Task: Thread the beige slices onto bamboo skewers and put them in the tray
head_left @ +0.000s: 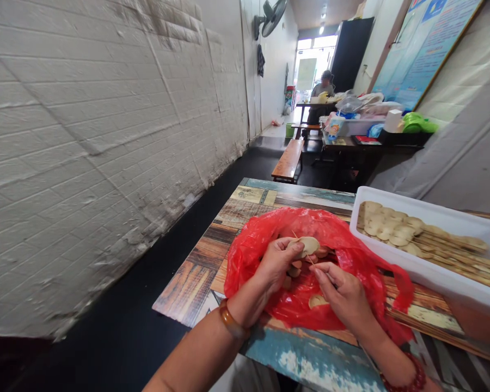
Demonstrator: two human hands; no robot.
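Observation:
Over an open red plastic bag (251,256), my left hand (275,264) pinches a pale, flat, round food slice (306,246) between thumb and fingers. My right hand (338,288) is closed on a thin wooden skewer (310,260), whose shaft meets the slice; a fine point shows beyond the slice's upper left. More slices (317,300) lie loose inside the bag, below and between my hands. To the right, a white plastic tub (424,209) holds rows of skewered slices (387,223) with their sticks pointing right.
The wood-patterned table (196,277) is under the bag and tub. A wooden bench (289,159) stands beyond it. Farther back, a cluttered dark table (343,142) carries bags and a green item (418,123). A person (323,87) sits near the doorway. A white wall (106,136) runs along the left.

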